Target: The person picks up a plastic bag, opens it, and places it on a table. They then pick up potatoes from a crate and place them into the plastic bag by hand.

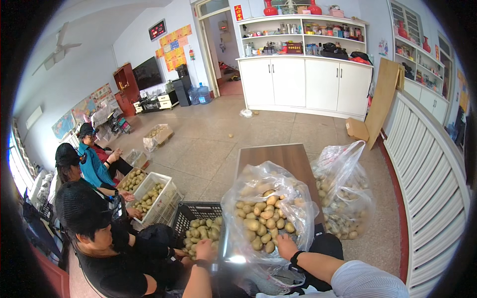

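Note:
A large clear plastic bag (303, 227) full of potatoes (261, 219) lies open before me on a brown wooden table (274, 153). My right hand (287, 246) reaches in at the bag's near edge, its fingertips against the lowest potatoes. Whether it grips one is hard to see. To the left, my left hand (206, 249) hangs over the near right part of a black plastic crate (195, 206), which holds more potatoes (201, 231). Its fingers are curled, and what may be in them is hidden.
Close on my left sits a co-worker (84, 212) with hands near the black crate. Two more people (93, 149) sit beyond, by a white crate (167, 193) of potatoes. Right of the table stands another bag (344, 193) of potatoes, then a white railing (428, 178).

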Demonstrator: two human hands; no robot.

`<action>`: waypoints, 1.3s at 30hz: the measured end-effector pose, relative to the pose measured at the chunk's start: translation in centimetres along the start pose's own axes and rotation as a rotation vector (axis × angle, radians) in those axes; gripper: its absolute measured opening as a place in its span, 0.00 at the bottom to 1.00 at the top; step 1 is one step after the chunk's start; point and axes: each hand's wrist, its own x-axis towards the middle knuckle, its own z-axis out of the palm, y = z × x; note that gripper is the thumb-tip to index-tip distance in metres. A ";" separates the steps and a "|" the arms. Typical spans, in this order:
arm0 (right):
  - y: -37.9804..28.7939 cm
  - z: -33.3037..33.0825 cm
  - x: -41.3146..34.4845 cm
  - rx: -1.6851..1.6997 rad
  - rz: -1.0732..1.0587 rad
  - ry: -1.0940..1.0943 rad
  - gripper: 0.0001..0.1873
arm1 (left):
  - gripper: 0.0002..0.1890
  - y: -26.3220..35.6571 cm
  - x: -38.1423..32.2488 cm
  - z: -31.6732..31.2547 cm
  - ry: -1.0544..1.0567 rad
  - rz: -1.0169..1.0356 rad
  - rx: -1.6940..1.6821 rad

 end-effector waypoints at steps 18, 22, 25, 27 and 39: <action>-8.3 -3.1 3.9 0.592 -0.012 -0.058 0.21 | 0.21 -5.0 2.9 -2.7 -0.381 0.823 0.583; -8.2 -2.9 4.1 0.781 -0.067 -0.225 0.20 | 0.20 1.0 -3.8 5.9 -0.502 0.017 0.014; -13.2 -4.7 3.4 0.823 -0.233 -0.183 0.22 | 0.19 -0.4 -2.7 4.2 -0.635 -0.058 -0.060; -14.1 -4.7 3.7 0.667 -0.372 -0.222 0.22 | 0.17 -1.0 -2.1 3.7 -0.797 0.288 0.298; -3.7 -3.9 3.3 0.185 0.045 0.132 0.20 | 0.15 -1.2 0.8 3.1 -0.659 0.368 0.195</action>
